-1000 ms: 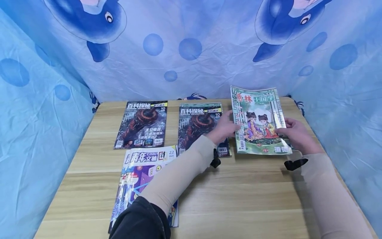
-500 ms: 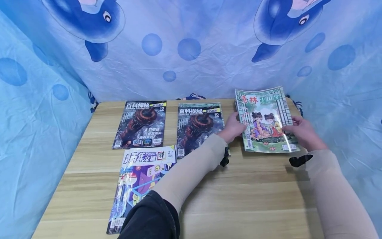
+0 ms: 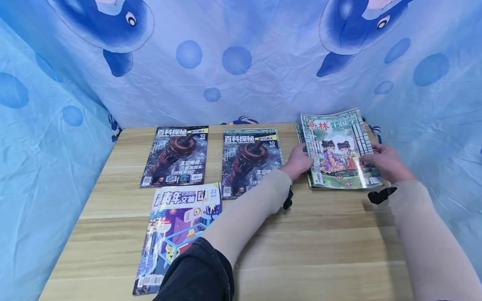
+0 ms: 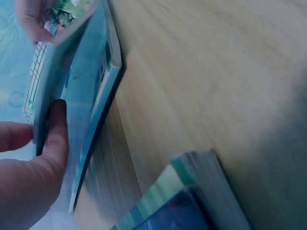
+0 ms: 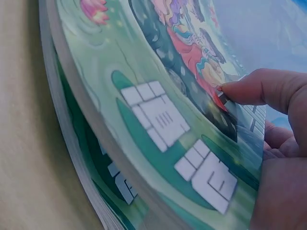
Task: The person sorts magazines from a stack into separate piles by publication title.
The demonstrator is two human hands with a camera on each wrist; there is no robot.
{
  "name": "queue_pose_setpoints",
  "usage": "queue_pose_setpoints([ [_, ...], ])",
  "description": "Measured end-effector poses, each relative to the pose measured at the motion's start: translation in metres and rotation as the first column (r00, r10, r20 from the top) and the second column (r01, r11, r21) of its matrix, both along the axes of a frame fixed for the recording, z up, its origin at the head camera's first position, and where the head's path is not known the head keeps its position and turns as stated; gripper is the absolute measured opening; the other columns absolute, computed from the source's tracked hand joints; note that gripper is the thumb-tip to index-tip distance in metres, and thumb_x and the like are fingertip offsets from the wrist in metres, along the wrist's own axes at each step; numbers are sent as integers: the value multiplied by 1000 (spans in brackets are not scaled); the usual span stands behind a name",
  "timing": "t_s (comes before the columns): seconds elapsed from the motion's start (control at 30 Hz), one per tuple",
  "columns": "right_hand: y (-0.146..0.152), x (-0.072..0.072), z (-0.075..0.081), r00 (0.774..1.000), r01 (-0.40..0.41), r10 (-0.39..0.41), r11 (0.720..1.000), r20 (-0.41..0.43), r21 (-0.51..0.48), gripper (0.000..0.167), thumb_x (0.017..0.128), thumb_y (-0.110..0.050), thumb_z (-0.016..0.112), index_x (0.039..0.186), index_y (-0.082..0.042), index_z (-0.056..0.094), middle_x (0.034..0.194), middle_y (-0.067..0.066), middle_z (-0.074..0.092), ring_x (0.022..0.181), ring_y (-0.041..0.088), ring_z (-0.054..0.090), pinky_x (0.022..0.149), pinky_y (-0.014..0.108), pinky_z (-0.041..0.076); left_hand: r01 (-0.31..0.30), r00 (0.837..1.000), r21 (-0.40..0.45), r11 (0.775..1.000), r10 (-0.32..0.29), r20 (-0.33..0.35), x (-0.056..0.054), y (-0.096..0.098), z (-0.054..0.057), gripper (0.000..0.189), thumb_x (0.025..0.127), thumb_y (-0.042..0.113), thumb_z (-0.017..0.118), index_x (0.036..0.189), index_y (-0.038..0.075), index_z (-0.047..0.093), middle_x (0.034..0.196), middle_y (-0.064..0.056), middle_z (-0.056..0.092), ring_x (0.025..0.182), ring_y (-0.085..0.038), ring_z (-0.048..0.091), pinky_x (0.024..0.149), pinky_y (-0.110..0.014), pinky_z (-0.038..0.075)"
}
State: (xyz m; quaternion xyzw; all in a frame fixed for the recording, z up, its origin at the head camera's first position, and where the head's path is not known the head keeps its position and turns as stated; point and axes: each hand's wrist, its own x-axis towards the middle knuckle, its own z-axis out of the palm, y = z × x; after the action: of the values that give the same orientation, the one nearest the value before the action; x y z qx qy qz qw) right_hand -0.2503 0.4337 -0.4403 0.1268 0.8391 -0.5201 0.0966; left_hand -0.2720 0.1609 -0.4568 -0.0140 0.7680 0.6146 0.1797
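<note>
A green magazine (image 3: 339, 154) with two cartoon children on its cover is held between both hands at the right back of the table. My left hand (image 3: 299, 161) pinches its left edge; in the left wrist view thumb and finger of the left hand (image 4: 38, 163) grip that edge. The right hand (image 3: 388, 163) pinches the opposite edge, thumb on the cover, as the right wrist view shows the right hand (image 5: 283, 115). Close beneath lies another green magazine (image 4: 93, 100), its left border showing. The held magazine bends slightly and stands apart from the lower one along the near edge.
Left of the hands, a dark science magazine (image 3: 250, 165) lies over a green one. A matching dark magazine (image 3: 175, 156) lies farther left. Nearer, overlapping magazines (image 3: 180, 225) form a pile, partly behind the left sleeve. Blue dolphin-print cloth (image 3: 241, 96) walls the table (image 3: 301, 242).
Both hands have carried the green magazine rightward and slightly down over the other green magazine, whose left border now shows. The other magazines have stayed in place.
</note>
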Motion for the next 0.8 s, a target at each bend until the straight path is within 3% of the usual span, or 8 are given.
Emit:
queue_pose_setpoints([
  [0.1, 2, -4, 1, 998, -14, 12, 999, 59, 41, 84, 97, -13, 68, 160, 4, 15, 130, 19, 51, 86, 10, 63, 75, 32, 58, 11, 1000, -50, 999, -12, -6, -2, 1, -2, 75, 86, -9, 64, 155, 8, 40, 117, -7, 65, 100, -16, 62, 73, -28, 53],
  [0.2, 4, -7, -1, 997, -11, 7, 998, 82, 55, 81, 98, -14, 67, 160, 4, 18, 135, 25, 47, 85, 15, 65, 74, 36, 59, 45, 999, -91, 995, -45, 8, -5, 3, -4, 76, 86, -6, 66, 156, 7, 39, 82, 0, 57, 67, -13, 52, 61, -26, 49],
  [0.3, 7, -8, -3, 997, 5, -9, 998, 80, 58, 79, 97, -12, 68, 158, 5, 22, 129, 21, 51, 84, 15, 65, 73, 36, 59, 92, 995, -93, 991, -89, 34, -6, 4, -6, 77, 88, -8, 65, 158, 6, 36, 61, 2, 42, 49, -12, 38, 50, -26, 43],
  [0.4, 10, -9, -5, 997, 17, -21, 999, 80, 45, 77, 95, -10, 69, 157, 6, 26, 116, 10, 58, 82, 15, 65, 72, 36, 59, 117, 993, -108, 987, -114, 36, -7, 3, -6, 76, 88, -9, 64, 157, 6, 36, 57, 2, 43, 45, -10, 37, 48, -25, 44],
  [0.53, 13, -9, -8, 998, 19, -22, 999, 66, 43, 77, 94, -9, 71, 156, 7, 27, 113, 6, 60, 82, 12, 64, 73, 33, 59, 135, 990, -185, 973, -141, -22, -6, 2, -7, 74, 86, -6, 67, 154, 5, 42, 72, -4, 58, 52, -12, 47, 52, -25, 50],
  [0.73, 12, -10, -12, 998, 20, -26, 992, 49, 123, 80, 94, -13, 74, 157, 5, 28, 141, 29, 46, 90, 12, 60, 73, 29, 56, 146, 979, -335, 931, -184, -84, -4, 4, -10, 61, 82, -3, 71, 140, 3, 53, 118, -6, 63, 81, -16, 57, 61, -24, 51],
  [0.8, 10, -10, -12, 998, 19, -27, 990, 53, 143, 82, 94, -15, 74, 158, 3, 27, 144, 31, 43, 97, 19, 59, 74, 29, 56, 159, 975, -386, 909, -207, -86, -3, 4, -10, 59, 83, -2, 70, 139, 3, 54, 123, -8, 63, 84, -18, 58, 61, -25, 50],
])
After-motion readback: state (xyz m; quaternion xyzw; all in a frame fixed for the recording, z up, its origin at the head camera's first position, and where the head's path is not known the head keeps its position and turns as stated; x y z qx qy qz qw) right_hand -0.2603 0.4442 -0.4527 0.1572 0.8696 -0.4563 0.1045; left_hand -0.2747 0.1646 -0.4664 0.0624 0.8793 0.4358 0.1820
